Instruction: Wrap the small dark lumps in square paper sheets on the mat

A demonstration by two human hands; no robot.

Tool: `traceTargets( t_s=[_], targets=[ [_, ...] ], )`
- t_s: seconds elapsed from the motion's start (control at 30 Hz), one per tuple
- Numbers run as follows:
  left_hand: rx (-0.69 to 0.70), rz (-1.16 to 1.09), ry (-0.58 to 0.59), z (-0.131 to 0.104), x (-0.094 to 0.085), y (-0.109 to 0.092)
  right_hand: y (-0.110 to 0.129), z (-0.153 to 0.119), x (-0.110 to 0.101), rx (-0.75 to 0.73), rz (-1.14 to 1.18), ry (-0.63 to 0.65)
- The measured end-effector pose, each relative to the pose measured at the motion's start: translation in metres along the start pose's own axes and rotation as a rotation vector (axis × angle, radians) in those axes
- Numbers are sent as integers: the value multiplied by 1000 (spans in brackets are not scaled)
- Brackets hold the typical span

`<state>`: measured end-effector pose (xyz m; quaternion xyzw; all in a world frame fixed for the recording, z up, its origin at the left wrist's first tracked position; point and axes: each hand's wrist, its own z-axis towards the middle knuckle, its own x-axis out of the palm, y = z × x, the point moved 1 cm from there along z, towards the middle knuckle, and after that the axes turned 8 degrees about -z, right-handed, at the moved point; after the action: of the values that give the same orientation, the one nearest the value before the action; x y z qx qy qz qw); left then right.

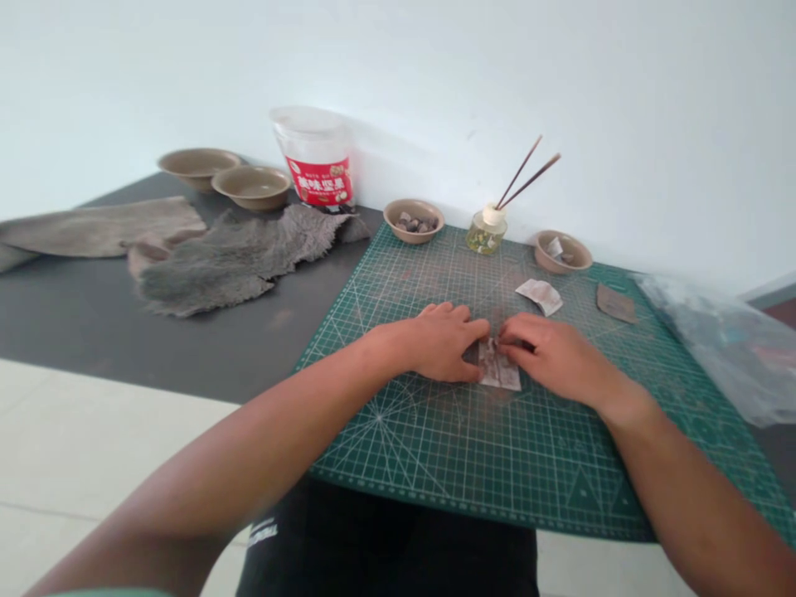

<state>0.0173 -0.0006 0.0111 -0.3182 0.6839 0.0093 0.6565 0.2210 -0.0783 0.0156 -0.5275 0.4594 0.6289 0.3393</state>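
Two hands, one small paper on our green mat (398, 452)

Our left hand (444, 344) presses the paper's (507, 377) left edge, fingers spread; our right hand (556, 352) pinches near its top, below the diffuser bottle (486, 232).

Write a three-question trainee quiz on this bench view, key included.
1. Multiple choice: what stands between the bowl of dark pieces and the bowl with pale scraps?
a) plastic tub
b) glass bottle with sticks
c) stapler
2. True or false: the left hand and right hand are both at the small patterned piece on the green mat.
3. Fill in: the shaggy grey cloth lies to the ____ of the mat.

Key: 1 b; 2 true; 3 left.
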Motion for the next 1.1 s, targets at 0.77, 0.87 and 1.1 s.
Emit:
traceTargets(
  t_s=[0.77, 0.87, 1.1],
  targets=[
    [7, -17, 7, -1, -3, -1, -2, -4, -2, -50, 53, 91],
    [14, -20, 19, -2, -2, -1, -4, -9, -5, -110, 121, 184],
    [40, -92, -63, -4, -6, 0, -1, -7, -1, -124, 219, 156]
  ],
)
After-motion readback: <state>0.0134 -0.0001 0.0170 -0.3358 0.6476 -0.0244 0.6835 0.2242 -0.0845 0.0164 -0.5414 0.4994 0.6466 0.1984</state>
